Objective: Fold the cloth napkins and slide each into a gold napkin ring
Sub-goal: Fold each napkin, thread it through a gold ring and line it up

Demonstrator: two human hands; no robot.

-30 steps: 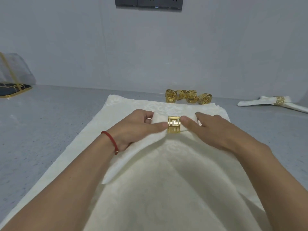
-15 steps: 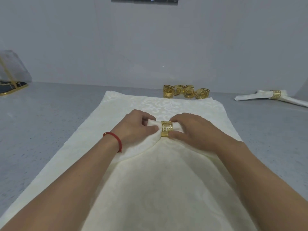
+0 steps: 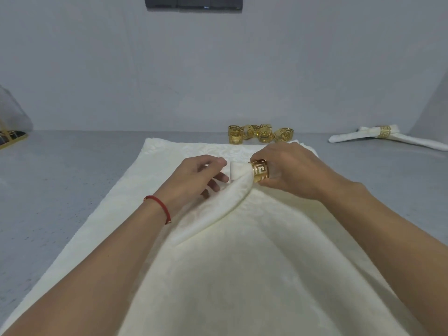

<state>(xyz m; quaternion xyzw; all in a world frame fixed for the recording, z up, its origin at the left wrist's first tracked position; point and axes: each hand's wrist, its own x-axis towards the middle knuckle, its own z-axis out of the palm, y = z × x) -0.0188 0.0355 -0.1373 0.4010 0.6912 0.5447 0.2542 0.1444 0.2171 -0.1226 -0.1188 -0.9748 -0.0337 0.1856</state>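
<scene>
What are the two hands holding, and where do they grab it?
The right hand grips the gold ring around its band. The left hand pinches the folded napkin by the end poking out of the ring.

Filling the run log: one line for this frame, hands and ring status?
left hand: pinches folded napkin end | right hand: grips gold ring around napkin | spare rings: behind | finished napkin: far right

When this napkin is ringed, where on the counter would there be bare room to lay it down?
Bare grey counter lies right of the napkin stack, in front of the finished napkin. A wider patch lies left, toward the gold-trimmed tray. The back edge is crowded by loose rings.
</scene>
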